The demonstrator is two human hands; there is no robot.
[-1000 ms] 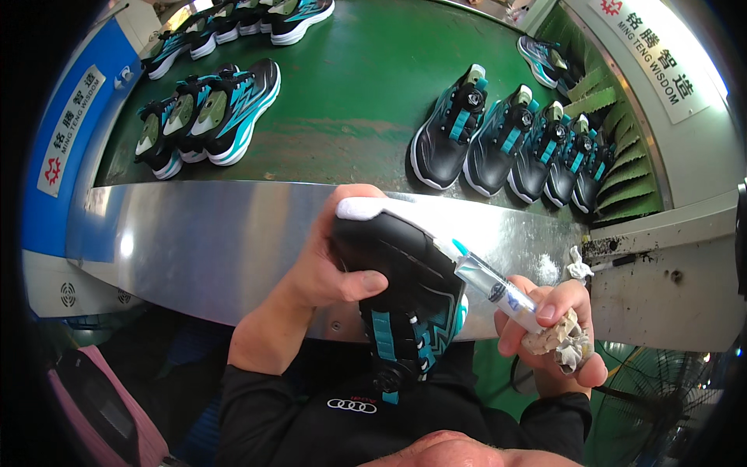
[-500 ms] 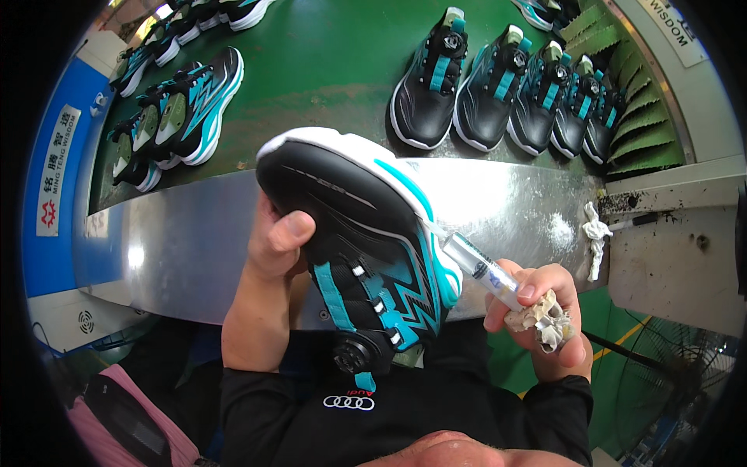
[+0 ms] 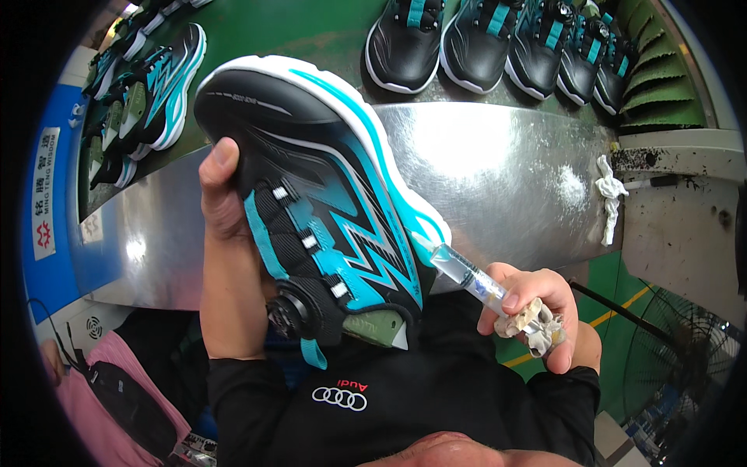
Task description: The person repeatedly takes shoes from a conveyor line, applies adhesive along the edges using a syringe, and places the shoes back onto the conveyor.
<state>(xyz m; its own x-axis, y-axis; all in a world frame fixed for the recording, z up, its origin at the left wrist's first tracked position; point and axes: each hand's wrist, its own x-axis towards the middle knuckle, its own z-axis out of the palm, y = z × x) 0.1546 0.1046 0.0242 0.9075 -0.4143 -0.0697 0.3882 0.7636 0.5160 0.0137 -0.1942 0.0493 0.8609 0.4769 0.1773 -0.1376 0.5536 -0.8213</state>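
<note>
A black and turquoise sneaker [image 3: 334, 179] with a white and turquoise sole is tilted up before me, toe toward the far left. My left hand [image 3: 224, 191] grips it from the left, thumb on the upper; its other fingers are hidden behind the shoe. In my right hand [image 3: 537, 307] is a clear syringe [image 3: 471, 276], its tip at the seam between sole and upper near the heel. A crumpled whitish rag or wad [image 3: 533, 327] is held in the same hand around the syringe's rear end. A dial [image 3: 289, 311] and a turquoise pull loop [image 3: 313, 354] show on the sneaker.
Several matching sneakers [image 3: 401, 50] line the green conveyor [image 3: 311, 35] at far right; others [image 3: 171, 86] stand far left. A metal ledge [image 3: 498, 156] carries white powdery smears and a twisted white rag [image 3: 609, 198]. A fan [image 3: 677, 342] stands right; a person in pink [image 3: 117, 420] is lower left.
The sneaker has shifted left and turned, showing more of its side. The syringe tip has moved along the sole seam toward the heel. The surroundings have shifted in view.
</note>
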